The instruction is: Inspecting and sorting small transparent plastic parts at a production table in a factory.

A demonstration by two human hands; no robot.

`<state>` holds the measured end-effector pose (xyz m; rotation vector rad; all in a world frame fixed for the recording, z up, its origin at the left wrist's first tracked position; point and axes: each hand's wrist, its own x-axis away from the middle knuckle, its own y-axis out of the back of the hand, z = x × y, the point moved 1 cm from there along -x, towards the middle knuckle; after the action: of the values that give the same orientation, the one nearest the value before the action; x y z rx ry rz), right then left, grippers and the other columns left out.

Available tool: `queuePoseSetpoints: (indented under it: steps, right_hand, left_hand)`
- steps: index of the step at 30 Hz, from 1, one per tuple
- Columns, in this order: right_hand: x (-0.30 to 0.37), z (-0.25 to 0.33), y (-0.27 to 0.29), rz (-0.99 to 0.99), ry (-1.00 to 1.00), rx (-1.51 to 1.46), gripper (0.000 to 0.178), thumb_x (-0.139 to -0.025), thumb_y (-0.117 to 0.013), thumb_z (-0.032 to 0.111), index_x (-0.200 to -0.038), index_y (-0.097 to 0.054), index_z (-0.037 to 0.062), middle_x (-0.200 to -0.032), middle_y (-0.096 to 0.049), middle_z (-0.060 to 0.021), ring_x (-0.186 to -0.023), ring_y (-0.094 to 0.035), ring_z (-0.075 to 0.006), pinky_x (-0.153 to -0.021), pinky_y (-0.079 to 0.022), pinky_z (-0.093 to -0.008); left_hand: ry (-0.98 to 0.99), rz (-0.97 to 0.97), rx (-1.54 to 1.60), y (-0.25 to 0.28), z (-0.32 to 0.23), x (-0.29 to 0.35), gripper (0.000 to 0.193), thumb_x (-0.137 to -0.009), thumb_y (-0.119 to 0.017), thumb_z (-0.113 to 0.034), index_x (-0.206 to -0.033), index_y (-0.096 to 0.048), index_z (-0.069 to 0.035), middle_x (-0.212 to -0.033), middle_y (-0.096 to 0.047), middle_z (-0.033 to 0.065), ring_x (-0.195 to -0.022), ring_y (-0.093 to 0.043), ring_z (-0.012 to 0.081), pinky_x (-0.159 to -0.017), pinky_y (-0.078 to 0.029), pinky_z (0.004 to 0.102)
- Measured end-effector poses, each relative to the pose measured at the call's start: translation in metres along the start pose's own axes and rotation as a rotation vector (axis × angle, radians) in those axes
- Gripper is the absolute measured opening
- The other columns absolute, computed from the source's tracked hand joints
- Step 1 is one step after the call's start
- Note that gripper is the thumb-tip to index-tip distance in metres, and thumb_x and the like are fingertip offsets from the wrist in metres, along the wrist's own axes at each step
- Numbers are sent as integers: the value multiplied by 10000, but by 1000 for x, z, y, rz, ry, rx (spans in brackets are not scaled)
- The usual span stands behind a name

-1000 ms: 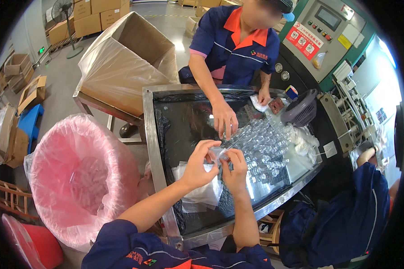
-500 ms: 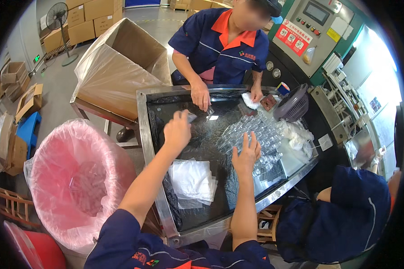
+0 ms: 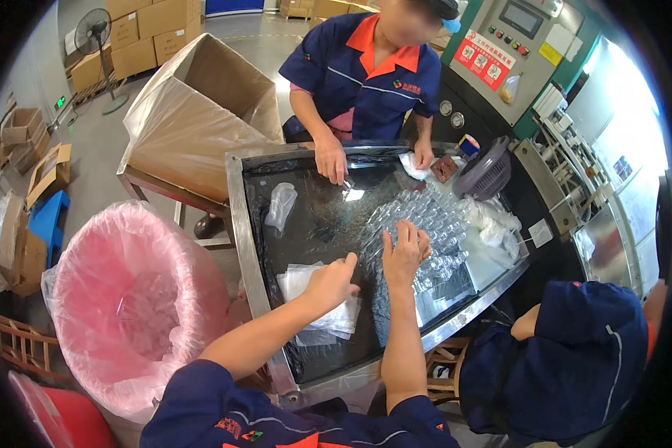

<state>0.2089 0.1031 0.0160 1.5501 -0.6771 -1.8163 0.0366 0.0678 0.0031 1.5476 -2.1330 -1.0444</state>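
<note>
My left hand (image 3: 331, 287) is over a stack of flat clear plastic bags (image 3: 297, 279), index finger and thumb apart and nothing visible in it. My right hand (image 3: 404, 257) hovers at the near left edge of a spread of small clear bottle-like pieces (image 3: 418, 220), fingers loosely apart. A clear plastic bag (image 3: 281, 206), its contents too blurred to make out, lies on the dark tabletop (image 3: 313, 235) at the left. Across the table a co-worker's hand (image 3: 331, 159) pinches a small clear piece, and their other hand (image 3: 423, 154) rests on a white cloth (image 3: 412, 166).
A pink-lined bin (image 3: 71, 291) stands at my left, holding clear items. Behind it is a plastic-lined carton (image 3: 201, 142). A metal rim (image 3: 239, 216) edges the table. A purple-grey fan (image 3: 485, 175) and white plastic (image 3: 496, 228) lie at the right, near another person (image 3: 560, 358).
My left hand has let go of the clear bag at the table's left and come down right to the stack. My right hand has shifted slightly, its fingers more bent.
</note>
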Motion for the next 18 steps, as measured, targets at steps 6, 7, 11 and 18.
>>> queuePoseSetpoints:
  steps: [6,7,11,18]
  right_hand:
    - [2,-7,-5,-45,117,-164,247,-827,-644,98,-1068,-607,54,-988,-626,-138,-995,-509,-334,-885,-380,-452]
    - [3,-3,-2,-48,124,-211,226,-821,-631,64,-1046,-609,47,-971,-621,-143,-965,-522,-339,-851,-407,-436]
    - [-5,15,18,-185,197,-383,163,-797,-614,-13,-956,-620,23,-921,-616,-143,-839,-565,-297,-719,-471,-376]
    - [6,9,6,-81,174,-473,94,-765,-691,-3,-837,-642,32,-853,-623,-104,-641,-564,-203,-574,-465,-316]
  left_hand:
    - [59,26,-94,-11,14,2,260,-802,-572,-64,-1039,-469,-32,-877,-645,242,-826,-628,437,-719,-489,530]
    - [75,58,-55,-8,10,10,234,-798,-542,-35,-1024,-479,-26,-853,-649,238,-812,-629,438,-710,-487,530]
    - [10,-19,161,-6,7,19,138,-771,-550,-23,-907,-529,-14,-772,-648,205,-769,-641,404,-674,-489,496]
    - [-63,-52,246,-7,24,3,105,-759,-538,0,-862,-528,-21,-799,-620,216,-784,-605,425,-692,-465,504]
